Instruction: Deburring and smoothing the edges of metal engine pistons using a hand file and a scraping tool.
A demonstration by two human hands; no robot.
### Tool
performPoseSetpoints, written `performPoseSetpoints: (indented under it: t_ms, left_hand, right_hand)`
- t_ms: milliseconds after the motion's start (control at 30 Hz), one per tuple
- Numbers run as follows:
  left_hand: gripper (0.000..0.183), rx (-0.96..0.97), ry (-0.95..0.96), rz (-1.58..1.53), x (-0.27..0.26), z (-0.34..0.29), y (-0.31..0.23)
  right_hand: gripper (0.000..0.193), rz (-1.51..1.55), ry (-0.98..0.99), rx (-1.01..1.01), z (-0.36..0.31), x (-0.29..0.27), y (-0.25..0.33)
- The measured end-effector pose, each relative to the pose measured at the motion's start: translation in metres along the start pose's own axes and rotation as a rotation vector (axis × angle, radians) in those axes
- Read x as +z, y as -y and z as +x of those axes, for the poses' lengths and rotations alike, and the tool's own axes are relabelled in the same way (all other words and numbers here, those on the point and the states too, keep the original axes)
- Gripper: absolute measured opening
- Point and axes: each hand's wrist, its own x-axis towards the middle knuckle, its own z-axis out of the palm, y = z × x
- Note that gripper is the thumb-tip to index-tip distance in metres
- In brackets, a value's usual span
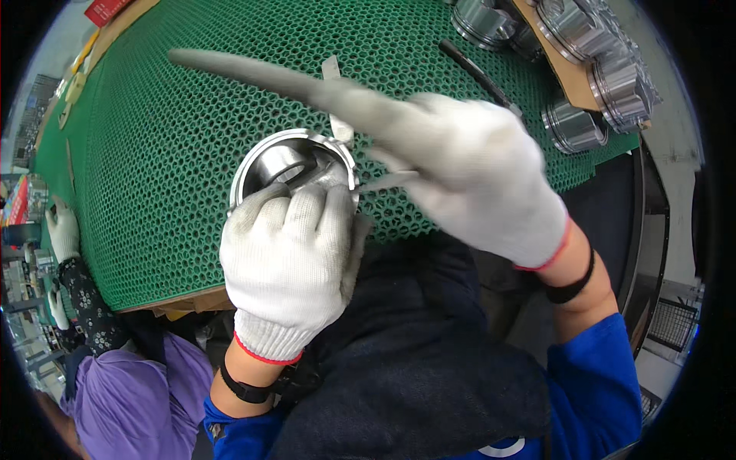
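A metal piston (247, 167) rests on the green mat with its hollow side up, showing the pin bore inside. My left hand (287, 245) in a white knit glove is closed over its near rim, fingers curled into the hollow. My right hand (483, 169), also gloved, is raised beside it on the right, gripping a long grey tapered tool (253, 70) that is smeared by motion and points far left. A thin grey pointed piece (387, 182) juts from under that hand toward the piston's rim. Behind the tool lies a flat metal strip (331, 69), partly hidden.
Several pistons (573, 126) stand at the far right, some on a brown cardboard sheet (567, 65). A dark rod (475, 73) lies near them on the perforated green mat (176, 176). At left sits a co-worker in purple (138, 399), a gloved hand (63, 230) on the table.
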Motion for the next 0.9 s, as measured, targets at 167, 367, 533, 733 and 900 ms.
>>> performPoseSetpoints:
  t_ms: [167,367,533,733,900]
  left_hand:
    - [0.026,-0.02,0.016,0.003,-0.006,0.002,-0.006]
    - [0.037,0.07,0.011,0.023,-0.008,-0.001,-0.003]
    - [0.032,0.052,-0.01,0.023,-0.001,0.0,-0.007]
    - [0.037,0.065,0.018,0.081,-0.002,0.007,0.0]
    - [0.044,0.133,0.071,-0.147,-0.044,0.011,0.038]
  right_hand:
    - [0.05,0.367,0.363,0.089,-0.045,-0.052,-0.007]
    - [0.05,0.084,0.285,0.061,-0.01,-0.021,0.005]
    - [0.054,1.013,0.113,0.692,-0.015,-0.015,-0.038]
    - [0.065,1.138,0.147,0.845,-0.031,-0.021,-0.06]
    - [0.036,-0.135,0.1,0.337,-0.064,-0.027,-0.081]
